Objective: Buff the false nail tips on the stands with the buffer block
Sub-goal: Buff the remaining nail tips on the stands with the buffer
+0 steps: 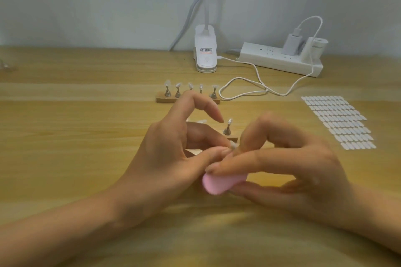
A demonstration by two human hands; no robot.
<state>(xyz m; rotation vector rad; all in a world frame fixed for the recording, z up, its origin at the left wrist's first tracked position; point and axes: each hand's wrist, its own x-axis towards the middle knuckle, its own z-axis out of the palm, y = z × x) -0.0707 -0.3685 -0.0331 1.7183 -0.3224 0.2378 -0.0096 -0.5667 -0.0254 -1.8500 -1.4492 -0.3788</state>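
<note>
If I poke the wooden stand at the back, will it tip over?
Probably not: the wooden stand lies low and long, so it would likely slide. Its nail tips perch on thin pegs, so they might pop off.

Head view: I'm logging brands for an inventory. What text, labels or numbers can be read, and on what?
Clip lamp base: sticker with black and red print, too blurred to read.
White container behind the power strip: faint grey lettering, too blurred to read.
No other text visible.
</note>
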